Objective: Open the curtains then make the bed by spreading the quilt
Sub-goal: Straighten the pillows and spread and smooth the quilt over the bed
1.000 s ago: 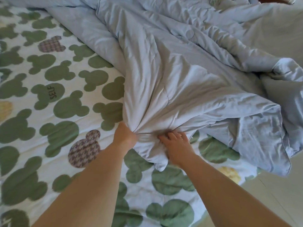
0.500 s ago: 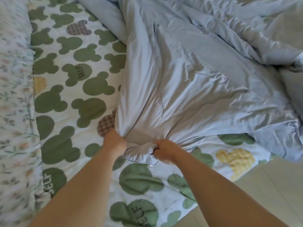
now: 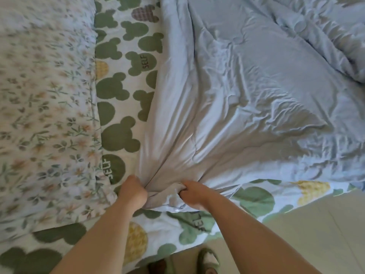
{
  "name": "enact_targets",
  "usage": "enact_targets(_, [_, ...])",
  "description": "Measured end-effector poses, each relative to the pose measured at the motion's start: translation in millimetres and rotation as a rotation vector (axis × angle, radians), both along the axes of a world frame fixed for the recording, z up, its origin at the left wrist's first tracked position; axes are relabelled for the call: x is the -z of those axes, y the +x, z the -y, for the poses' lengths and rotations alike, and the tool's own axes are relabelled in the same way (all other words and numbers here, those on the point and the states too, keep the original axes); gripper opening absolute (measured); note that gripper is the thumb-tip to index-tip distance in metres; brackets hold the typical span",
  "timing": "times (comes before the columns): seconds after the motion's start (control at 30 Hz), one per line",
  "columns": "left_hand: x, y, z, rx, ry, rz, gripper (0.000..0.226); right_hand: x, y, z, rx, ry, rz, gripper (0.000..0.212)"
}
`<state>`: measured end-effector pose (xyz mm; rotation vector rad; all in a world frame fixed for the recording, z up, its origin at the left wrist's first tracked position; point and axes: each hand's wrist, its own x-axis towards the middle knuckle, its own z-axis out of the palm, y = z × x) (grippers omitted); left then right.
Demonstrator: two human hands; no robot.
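Observation:
A pale blue quilt (image 3: 246, 99) lies crumpled across the right and middle of the bed, bunched to a point near the bed's front edge. My left hand (image 3: 133, 191) is closed on that bunched corner from the left. My right hand (image 3: 194, 196) grips the same corner from the right, with fabric wrapped around its fingers. Under the quilt is a white bed sheet (image 3: 122, 76) printed with green mouse-head shapes. No curtains are in view.
A floral pillow (image 3: 45, 115) lies on the left side of the bed. Pale floor (image 3: 316, 234) runs along the bed's lower right edge. A foot in a green sandal (image 3: 209, 262) stands by the bed at the bottom.
Both hands have pulled the quilt corner toward the pillow end and the front edge. The view has shifted, bringing the floral pillow and the sandalled foot into sight.

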<state>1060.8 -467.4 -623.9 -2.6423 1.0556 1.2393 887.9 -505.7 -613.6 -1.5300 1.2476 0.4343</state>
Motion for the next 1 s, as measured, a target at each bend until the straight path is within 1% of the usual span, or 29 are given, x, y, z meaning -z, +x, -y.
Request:
enact_targets(0.1, [0.9,-3.9,-2.7,-0.114,-0.051,-0.035,0.032,8.2,-1.1,-1.0,0.061,0.009,0.002,0.043])
enact_targets(0.2, [0.3,-8.0,9.7,-0.35,-0.197,-0.168,0.034,14.7,-5.8,1.4,0.181,-0.006,0.023,0.044])
enact_targets(0.27, [-1.8,-11.9,14.7,-0.405,-0.296,-0.204,0.039,16.5,-9.0,2.0,0.227,0.02,0.046,0.045])
enact_targets(0.3, [-2.3,-14.9,13.8,-0.394,-0.322,-0.196,0.04,15.9,-10.1,1.1,0.237,0.038,0.05,0.046])
enact_targets(0.37, [-3.6,-20.3,6.6,-0.343,-0.327,-0.129,0.034,15.4,-11.1,-1.1,0.223,0.065,0.021,0.046])
enact_targets(0.43, [-4.4,-24.9,-7.5,-0.309,-0.312,-0.059,0.027,14.6,-11.3,-5.2,0.16,0.067,-0.031,0.043])
enact_targets(0.5, [-2.8,-27.7,-25.7,-0.292,-0.294,-0.017,0.025,13.3,-10.4,-14.1,0.094,0.081,-0.04,0.038])
enact_targets(0.6, [-1.2,-27.8,-59.1,-0.329,-0.271,-0.029,0.027,8.5,-7.0,-36.4,-0.085,0.093,-0.072,0.037])
enact_targets(0.67, [-1.0,-24.7,-85.1,-0.364,-0.251,-0.045,0.027,5.5,-1.7,-55.6,-0.134,0.082,-0.094,0.038])
enact_targets(0.77, [6.2,-14.3,-114.9,-0.369,-0.245,-0.058,0.012,0.5,8.7,-80.5,-0.259,0.073,-0.104,0.037])
enact_targets(0.87, [5.1,-4.2,-123.7,-0.273,-0.245,-0.015,0.012,-1.2,14.5,-85.6,-0.203,0.079,-0.032,0.035])
enact_targets(0.93, [-0.6,-0.9,-122.7,-0.256,-0.255,-0.027,0.019,1.0,17.1,-79.0,-0.201,0.064,-0.038,0.03])
enact_targets(1.0, [-4.7,1.4,-120.5,-0.241,-0.252,-0.047,0.029,0.2,19.9,-71.4,-0.091,0.033,0.003,0.024])
